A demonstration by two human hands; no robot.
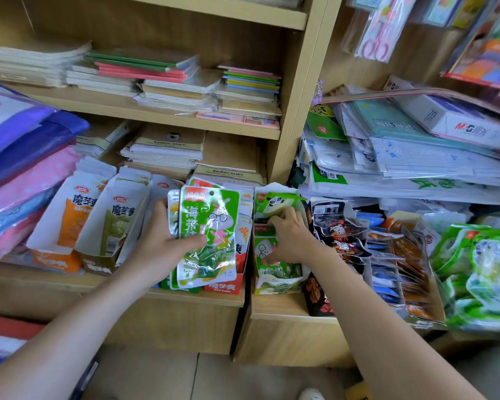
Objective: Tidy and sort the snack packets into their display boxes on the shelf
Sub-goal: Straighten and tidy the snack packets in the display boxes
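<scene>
My left hand (pixel 162 241) grips a small stack of green seaweed snack packets (pixel 208 235), held upright in front of a red display box (pixel 224 287). To the right, a green display box (pixel 277 281) with a panda flap stands on the shelf. My right hand (pixel 292 235) reaches into it, its fingers curled on the green packets inside; whether it grips one I cannot tell. Left of the red box stand an olive display box (pixel 113 223) and an orange display box (pixel 70 217), both holding white packets.
A black display box (pixel 318 298) of dark packets and a box of brown and blue packets (pixel 407 264) stand to the right, then loose green bags (pixel 485 272). Notebooks (pixel 168 76) fill the upper shelves. Folders (pixel 23 157) lean at left. The wooden shelf front (pixel 185 321) is below.
</scene>
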